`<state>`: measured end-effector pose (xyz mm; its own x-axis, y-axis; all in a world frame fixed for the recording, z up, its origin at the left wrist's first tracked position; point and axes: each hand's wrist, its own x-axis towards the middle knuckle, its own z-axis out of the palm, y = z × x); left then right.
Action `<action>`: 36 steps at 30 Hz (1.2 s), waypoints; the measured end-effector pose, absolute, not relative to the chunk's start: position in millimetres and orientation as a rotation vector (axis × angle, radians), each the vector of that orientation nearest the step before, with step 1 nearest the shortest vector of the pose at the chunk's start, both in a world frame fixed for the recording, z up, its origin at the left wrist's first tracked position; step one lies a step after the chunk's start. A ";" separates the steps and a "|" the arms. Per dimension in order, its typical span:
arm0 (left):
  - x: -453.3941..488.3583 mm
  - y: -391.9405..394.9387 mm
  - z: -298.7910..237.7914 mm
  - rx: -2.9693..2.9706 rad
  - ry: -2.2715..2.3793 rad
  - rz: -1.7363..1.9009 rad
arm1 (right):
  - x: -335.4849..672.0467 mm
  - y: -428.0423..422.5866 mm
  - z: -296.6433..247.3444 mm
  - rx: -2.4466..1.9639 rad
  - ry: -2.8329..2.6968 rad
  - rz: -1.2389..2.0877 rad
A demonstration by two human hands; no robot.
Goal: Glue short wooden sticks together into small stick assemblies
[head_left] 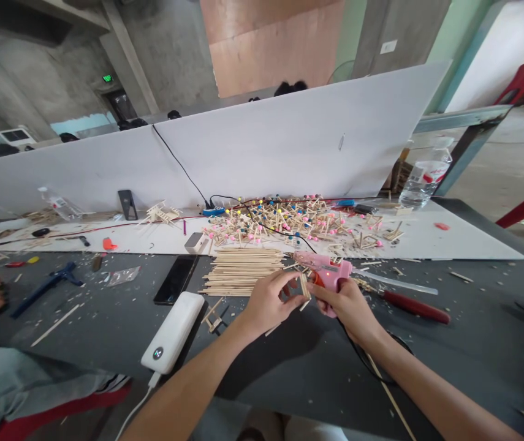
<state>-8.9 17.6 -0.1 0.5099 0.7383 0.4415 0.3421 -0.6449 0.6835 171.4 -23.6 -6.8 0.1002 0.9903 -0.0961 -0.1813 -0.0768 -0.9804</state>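
A small piece made of pale wooden sticks [304, 289] sits above the front of the table, pinched between the thumb and fingers of the left hand [268, 301]. Just beside it, the right hand [351, 306] is wrapped around the grip of a pink plastic glue gun [333, 271], whose nozzle points left; whether a right fingertip touches the wooden piece is hard to tell. A translucent, rod-like glue stick [402, 283] trails from the gun's rear, and near it lies a tool with a smooth red handle [417, 306].

Behind the left hand, straight, thin sticks [241, 274] lie side by side in a flat layer. A glossy black phone [175, 280] and a rounded white power bank [173, 334] lie to their left.

The table [119, 327] is matt dark grey, flecked with wood scraps. Along its back runs a flat white board [464, 237], bearing a tangled heap of short sticks with coloured balls [273, 222]. A smooth white partition [252, 150] rises behind, with a clear water bottle [425, 179] near its right end. Beyond are rough grey concrete walls [170, 52] and a brownish panel [275, 40].
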 end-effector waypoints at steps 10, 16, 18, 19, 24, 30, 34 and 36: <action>-12.2 19.9 11.3 1.390 0.866 1.143 | 190.0 -18.4 -6.4 -1.159 -0.910 1.151; -13.4 21.0 11.7 1.306 0.817 1.195 | 192.8 -21.3 -5.5 -1.174 -0.979 1.185; -13.0 20.8 11.3 1.303 0.813 1.201 | 193.3 -21.7 -6.0 -1.158 -1.002 1.195; -13.0 20.8 11.3 1.304 0.815 1.205 | 193.6 -21.9 -6.2 -1.152 -1.011 1.193; -13.2 21.4 12.0 1.303 0.817 1.219 | 194.7 -24.5 -4.2 -1.141 -1.063 1.211; -13.3 22.0 10.9 1.304 0.787 1.229 | 194.3 -25.3 -3.7 -1.154 -1.104 1.237; -13.6 21.6 11.8 1.308 0.804 1.229 | 196.0 -24.1 -10.1 -1.130 -1.095 1.277; -13.7 21.3 12.5 1.314 0.807 1.232 | 197.0 -24.0 -13.1 -1.123 -1.088 1.298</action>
